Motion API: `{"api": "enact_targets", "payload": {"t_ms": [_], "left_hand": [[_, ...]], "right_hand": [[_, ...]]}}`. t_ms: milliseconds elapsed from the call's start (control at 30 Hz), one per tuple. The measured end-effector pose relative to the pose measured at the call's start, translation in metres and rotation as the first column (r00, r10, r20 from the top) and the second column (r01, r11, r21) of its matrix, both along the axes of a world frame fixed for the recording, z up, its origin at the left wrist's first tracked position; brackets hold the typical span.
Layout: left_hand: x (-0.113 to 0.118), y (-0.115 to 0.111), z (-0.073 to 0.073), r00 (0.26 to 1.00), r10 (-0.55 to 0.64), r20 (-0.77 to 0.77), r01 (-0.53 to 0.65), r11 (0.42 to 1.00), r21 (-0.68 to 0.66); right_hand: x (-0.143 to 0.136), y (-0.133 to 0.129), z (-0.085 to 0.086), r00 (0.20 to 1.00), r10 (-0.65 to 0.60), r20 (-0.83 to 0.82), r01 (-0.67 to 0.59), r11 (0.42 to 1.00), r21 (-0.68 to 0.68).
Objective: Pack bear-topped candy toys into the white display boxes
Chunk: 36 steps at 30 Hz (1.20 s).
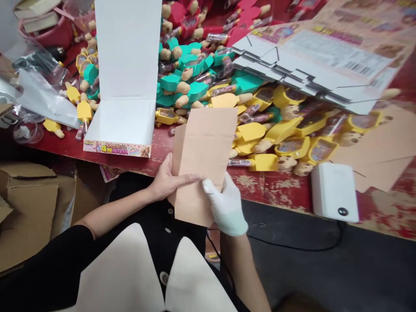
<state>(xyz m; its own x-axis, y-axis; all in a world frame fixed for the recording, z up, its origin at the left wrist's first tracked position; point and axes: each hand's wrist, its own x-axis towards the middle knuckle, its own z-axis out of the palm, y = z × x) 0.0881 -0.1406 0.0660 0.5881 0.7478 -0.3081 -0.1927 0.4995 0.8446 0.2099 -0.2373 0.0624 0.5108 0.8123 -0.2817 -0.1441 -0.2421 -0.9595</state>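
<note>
Between my two hands is a peach-coloured folded cardboard piece (206, 151), held upright over my lap at the table's front edge. My bare left hand (169, 180) grips its left side, thumb lying across the front. My right hand (227, 206), in a white glove, clasps the lower right side with the thumb on the front; its other fingers are hidden behind the cardboard. To the left stands an open white display box (121, 121) with its tall lid raised and a printed front strip.
Yellow toys (287, 130), green toys (186, 73) and red toys (185, 19) with bear heads are heaped across the red table (260, 186). A stack of flat printed cartons (325, 60) lies at right, above a white device (336, 190) with a cable. Brown cardboard boxes (29, 208) stand at lower left.
</note>
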Motion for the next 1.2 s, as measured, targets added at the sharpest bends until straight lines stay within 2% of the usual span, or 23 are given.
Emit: {"api": "enact_targets", "payload": {"t_ms": [133, 200, 300, 367, 500, 567, 600, 633, 667, 700, 733, 767, 800, 833, 867, 900, 1000, 1033, 1067, 1100, 1167, 1200], "left_hand": [[0.003, -0.001, 0.0, 0.999, -0.05, 0.019, 0.051, 0.998, -0.044], [0.003, 0.0, 0.001, 0.999, -0.053, 0.004, 0.053, 0.998, -0.014], [0.004, 0.0, 0.0, 0.998, 0.039, -0.048, -0.034, 0.995, 0.094], [0.004, -0.002, -0.003, 0.995, 0.077, -0.07, -0.069, 0.991, 0.111], [0.002, -0.008, -0.011, 0.991, -0.003, -0.131, 0.015, 0.996, 0.089], [-0.002, -0.008, -0.01, 0.981, 0.006, -0.194, 0.035, 0.978, 0.206], [-0.005, -0.007, -0.008, 0.967, 0.073, -0.246, 0.011, 0.947, 0.322], [-0.007, -0.005, -0.002, 0.938, 0.175, -0.298, -0.016, 0.884, 0.467], [-0.01, -0.002, 0.005, 0.896, 0.291, -0.336, -0.022, 0.784, 0.62], [-0.012, 0.001, 0.014, 0.848, 0.393, -0.356, 0.011, 0.658, 0.753], [-0.013, 0.005, 0.025, 0.81, 0.456, -0.367, 0.083, 0.531, 0.843], [-0.014, 0.008, 0.035, 0.789, 0.479, -0.386, 0.178, 0.423, 0.889], [-0.015, 0.012, 0.046, 0.776, 0.477, -0.412, 0.269, 0.341, 0.901], [-0.015, 0.015, 0.055, 0.765, 0.467, -0.443, 0.342, 0.288, 0.894], [-0.015, 0.017, 0.062, 0.753, 0.458, -0.472, 0.39, 0.266, 0.881], [-0.016, 0.019, 0.067, 0.742, 0.451, -0.496, 0.417, 0.269, 0.868], [-0.024, 0.026, 0.075, 0.748, 0.415, -0.517, 0.413, 0.319, 0.853], [-0.029, 0.029, 0.076, 0.763, 0.408, -0.502, 0.391, 0.327, 0.86], [-0.037, 0.032, 0.078, 0.777, 0.419, -0.47, 0.357, 0.323, 0.877], [-0.045, 0.035, 0.079, 0.787, 0.449, -0.423, 0.308, 0.307, 0.9], [-0.066, 0.043, 0.082, 0.779, 0.557, -0.288, 0.172, 0.251, 0.952], [-0.077, 0.047, 0.083, 0.76, 0.614, -0.213, 0.097, 0.217, 0.971]], "right_hand": [[0.001, -0.001, -0.008, 0.997, 0.012, -0.077, -0.013, 1.0, -0.013], [0.0, -0.002, -0.011, 0.998, -0.014, -0.065, 0.014, 1.0, -0.001], [-0.002, -0.002, -0.012, 0.998, -0.055, -0.014, 0.055, 0.998, 0.022], [-0.005, -0.002, -0.012, 0.998, -0.059, -0.014, 0.059, 0.998, 0.03], [-0.008, -0.001, -0.011, 0.996, -0.009, -0.088, 0.013, 0.999, 0.034], [-0.005, 0.0, -0.008, 0.997, 0.018, -0.076, -0.014, 0.999, 0.046], [-0.001, 0.0, -0.006, 0.998, 0.038, -0.054, -0.035, 0.998, 0.052], [0.004, 0.0, -0.002, 0.997, 0.072, -0.03, -0.07, 0.996, 0.055], [0.009, 0.0, 0.002, 0.992, 0.126, -0.005, -0.125, 0.991, 0.054], [0.016, 0.0, 0.007, 0.979, 0.205, 0.019, -0.206, 0.978, 0.044], [0.023, 0.0, 0.012, 0.952, 0.302, 0.041, -0.303, 0.952, 0.03], [0.03, 0.001, 0.018, 0.912, 0.405, 0.065, -0.406, 0.914, 0.015], [0.038, 0.004, 0.024, 0.863, 0.495, 0.095, -0.498, 0.867, 0.006], [0.044, 0.009, 0.03, 0.807, 0.575, 0.133, -0.581, 0.814, 0.002], [0.05, 0.014, 0.036, 0.748, 0.64, 0.173, -0.651, 0.759, 0.006], [0.055, 0.021, 0.041, 0.693, 0.689, 0.213, -0.708, 0.707, 0.015], [0.064, 0.044, 0.052, 0.539, 0.783, 0.31, -0.826, 0.564, 0.012], [0.065, 0.05, 0.055, 0.513, 0.784, 0.349, -0.837, 0.548, -0.001], [0.065, 0.054, 0.057, 0.521, 0.748, 0.412, -0.818, 0.576, -0.012], [0.065, 0.055, 0.059, 0.559, 0.663, 0.497, -0.76, 0.649, -0.011], [0.059, 0.051, 0.061, 0.666, 0.374, 0.645, -0.539, 0.839, 0.071], [0.053, 0.047, 0.061, 0.704, 0.252, 0.664, -0.443, 0.887, 0.133]]}}
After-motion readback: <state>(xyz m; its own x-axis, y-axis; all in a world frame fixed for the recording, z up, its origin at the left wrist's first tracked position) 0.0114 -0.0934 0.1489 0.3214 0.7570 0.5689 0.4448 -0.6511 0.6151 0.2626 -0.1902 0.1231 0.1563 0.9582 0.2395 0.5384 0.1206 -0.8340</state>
